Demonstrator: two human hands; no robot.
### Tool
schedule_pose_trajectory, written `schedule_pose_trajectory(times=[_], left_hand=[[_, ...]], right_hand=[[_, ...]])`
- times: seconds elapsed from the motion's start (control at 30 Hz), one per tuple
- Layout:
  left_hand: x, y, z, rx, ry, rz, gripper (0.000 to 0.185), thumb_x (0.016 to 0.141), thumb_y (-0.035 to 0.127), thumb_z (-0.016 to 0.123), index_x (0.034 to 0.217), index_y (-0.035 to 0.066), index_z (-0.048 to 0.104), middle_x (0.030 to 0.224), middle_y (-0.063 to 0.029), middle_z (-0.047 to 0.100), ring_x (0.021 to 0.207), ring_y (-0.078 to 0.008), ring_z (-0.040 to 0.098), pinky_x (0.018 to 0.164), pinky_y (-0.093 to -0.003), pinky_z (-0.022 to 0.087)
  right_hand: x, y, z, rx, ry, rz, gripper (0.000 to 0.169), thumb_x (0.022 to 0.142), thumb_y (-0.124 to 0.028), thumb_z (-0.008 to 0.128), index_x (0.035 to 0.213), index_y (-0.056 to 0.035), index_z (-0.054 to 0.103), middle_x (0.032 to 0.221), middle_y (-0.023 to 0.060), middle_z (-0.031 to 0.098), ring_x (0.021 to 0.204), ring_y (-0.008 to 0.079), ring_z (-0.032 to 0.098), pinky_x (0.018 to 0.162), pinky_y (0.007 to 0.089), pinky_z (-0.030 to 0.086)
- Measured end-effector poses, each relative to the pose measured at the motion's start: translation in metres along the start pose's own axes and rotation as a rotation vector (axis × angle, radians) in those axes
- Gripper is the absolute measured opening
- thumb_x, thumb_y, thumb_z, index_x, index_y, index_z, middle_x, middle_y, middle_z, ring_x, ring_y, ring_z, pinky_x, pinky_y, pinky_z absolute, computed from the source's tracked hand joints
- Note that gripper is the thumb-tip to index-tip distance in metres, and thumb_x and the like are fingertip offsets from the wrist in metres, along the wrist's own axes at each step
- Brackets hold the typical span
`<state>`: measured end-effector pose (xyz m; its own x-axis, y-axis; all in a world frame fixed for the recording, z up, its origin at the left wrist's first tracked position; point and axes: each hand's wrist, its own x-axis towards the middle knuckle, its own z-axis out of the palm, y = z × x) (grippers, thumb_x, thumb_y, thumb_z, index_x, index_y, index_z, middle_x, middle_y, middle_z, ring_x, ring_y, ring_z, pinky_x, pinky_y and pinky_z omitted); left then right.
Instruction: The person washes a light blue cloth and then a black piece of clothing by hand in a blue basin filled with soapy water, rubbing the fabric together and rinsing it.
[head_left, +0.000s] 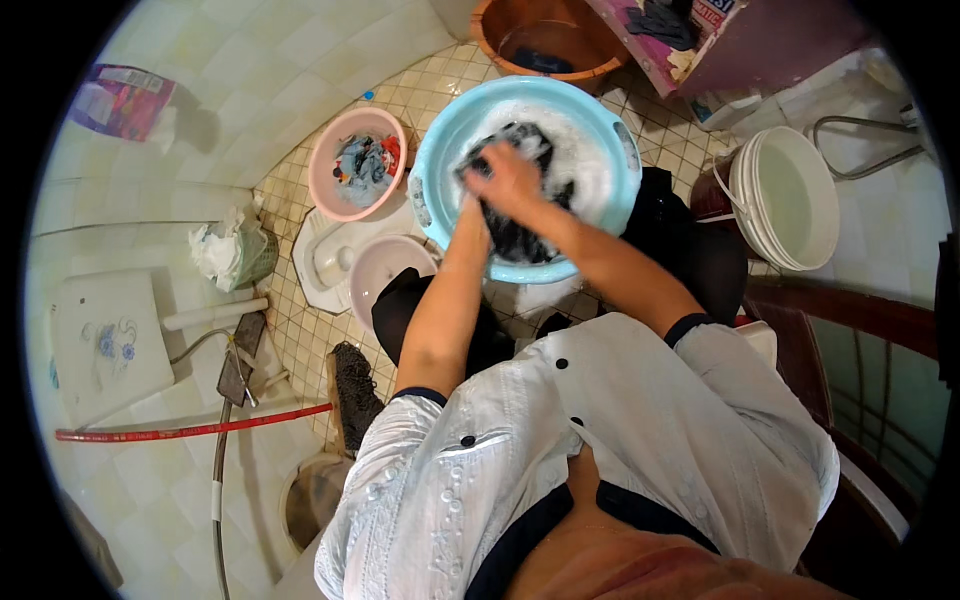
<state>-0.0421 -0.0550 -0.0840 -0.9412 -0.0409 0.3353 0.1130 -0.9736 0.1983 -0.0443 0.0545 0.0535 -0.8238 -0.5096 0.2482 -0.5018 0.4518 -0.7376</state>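
A large light-blue plastic basin (532, 272) stands before me with white suds and water in it. Dark wet cloth (521, 236) lies in the suds, bunched from the middle towards the near side. My right hand (506, 178) is over the cloth, fingers bent and blurred, at its upper left part. My left hand (474, 196) is mostly hidden beneath and beside the right one; only its wrist shows plainly. Whether either hand grips the cloth cannot be made out.
Left of the basin are a pink basin (318, 180) with clothes, a squat toilet (307, 277) and a pale basin (360, 289). A brown tub (487, 37) stands beyond. White buckets (750, 202) are at right. A mop (356, 390) lies lower left.
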Motion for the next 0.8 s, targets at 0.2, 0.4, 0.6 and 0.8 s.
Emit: schedule_pose_trajectory(times=[0.2, 0.4, 0.6, 0.8], left_hand=[[-0.006, 0.005, 0.051, 0.599, 1.062, -0.307, 0.047, 0.085, 0.038, 0.056, 0.117, 0.004, 0.052, 0.106, -0.0113, 0.059, 0.095, -0.0265, 0.057, 0.081, -0.0416, 0.048], [0.012, 0.017, 0.079, 0.328, 0.946, -0.273, 0.07, 0.083, 0.065, 0.038, 0.122, 0.008, 0.05, 0.113, -0.0119, 0.056, 0.101, -0.0293, 0.053, 0.092, -0.044, 0.042], [0.01, -0.011, 0.022, -0.015, 0.384, 0.008, 0.055, 0.089, 0.049, 0.037, 0.123, 0.007, 0.045, 0.12, -0.0107, 0.051, 0.107, -0.0258, 0.048, 0.098, -0.0387, 0.035], [0.002, -0.01, 0.05, 0.45, 1.022, -0.397, 0.047, 0.088, 0.045, 0.047, 0.112, 0.006, 0.056, 0.107, -0.0118, 0.059, 0.097, -0.0237, 0.057, 0.082, -0.0392, 0.049]], right_hand=[[0.042, 0.116, 0.012, -0.29, -0.013, 0.106, 0.063, 0.07, -0.047, 0.065, 0.119, -0.0105, 0.05, 0.109, 0.0156, 0.051, 0.105, 0.0318, 0.047, 0.088, 0.0473, 0.036], [0.007, 0.048, 0.01, 0.451, -0.26, 0.13, 0.057, 0.068, -0.025, 0.071, 0.117, -0.004, 0.049, 0.116, 0.0198, 0.05, 0.105, 0.0317, 0.052, 0.089, 0.0365, 0.041], [-0.021, -0.03, -0.01, 0.027, -0.114, -0.128, 0.046, 0.071, -0.041, 0.064, 0.103, -0.0087, 0.055, 0.096, 0.0135, 0.054, 0.091, 0.0326, 0.055, 0.077, 0.0439, 0.045], [0.05, 0.101, -0.004, -0.406, -0.019, 0.043, 0.05, 0.073, -0.049, 0.058, 0.108, -0.0133, 0.057, 0.102, 0.0136, 0.054, 0.098, 0.03, 0.052, 0.081, 0.0445, 0.043]])
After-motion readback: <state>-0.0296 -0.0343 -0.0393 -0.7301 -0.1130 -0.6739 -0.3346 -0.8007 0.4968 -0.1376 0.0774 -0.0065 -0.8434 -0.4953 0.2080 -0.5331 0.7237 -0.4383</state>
